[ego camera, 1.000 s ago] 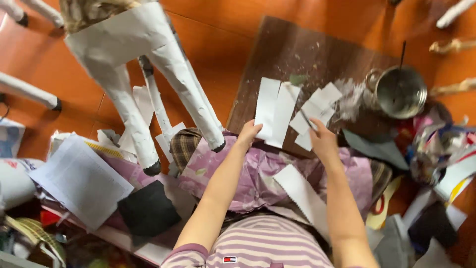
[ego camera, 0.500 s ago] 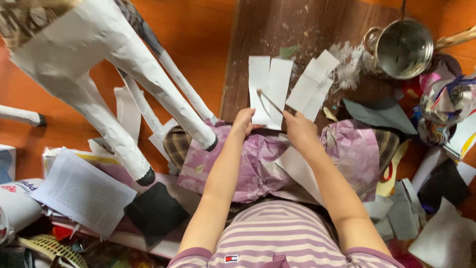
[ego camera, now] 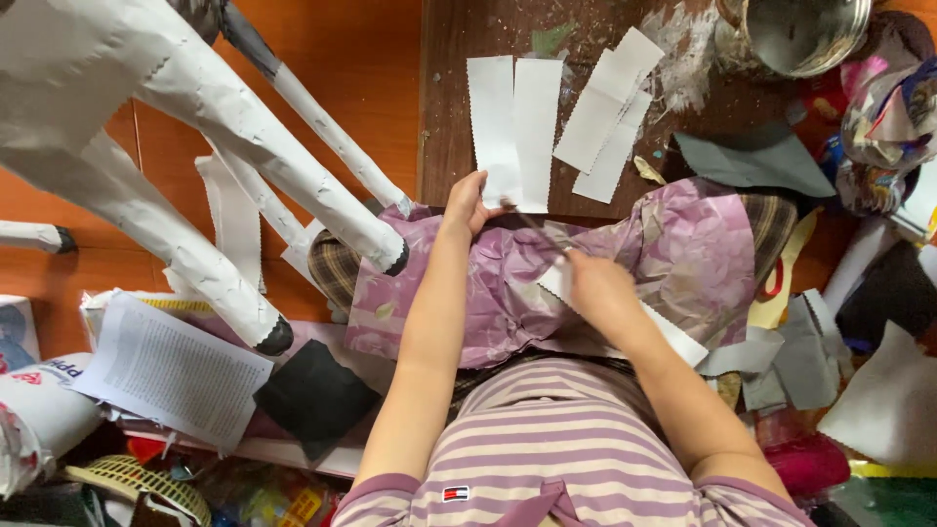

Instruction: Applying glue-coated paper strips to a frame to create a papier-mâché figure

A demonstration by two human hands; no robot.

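Left hand (ego camera: 467, 202) fingers pinch white paper strip (ego camera: 493, 127); right hand (ego camera: 597, 288) fingers clamp thin stick (ego camera: 535, 226); metal pot (ego camera: 802, 31) contents unclear

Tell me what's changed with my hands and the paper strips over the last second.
The right hand drew back from the strips to the lap, where it holds a thin tool. The left hand stayed at the strips' lower edge. The strips, the board and the pot stayed put.

A large paper-covered animal figure (ego camera: 146, 146) stands on an orange floor (ego camera: 361, 68), its white legs ending in black tips. A metal pot (ego camera: 800, 29) sits at the far end of a dark wooden board (ego camera: 459, 127). A printed page (ego camera: 171, 371) lies beside a black square (ego camera: 312, 395) and a grey sheet (ego camera: 752, 161).
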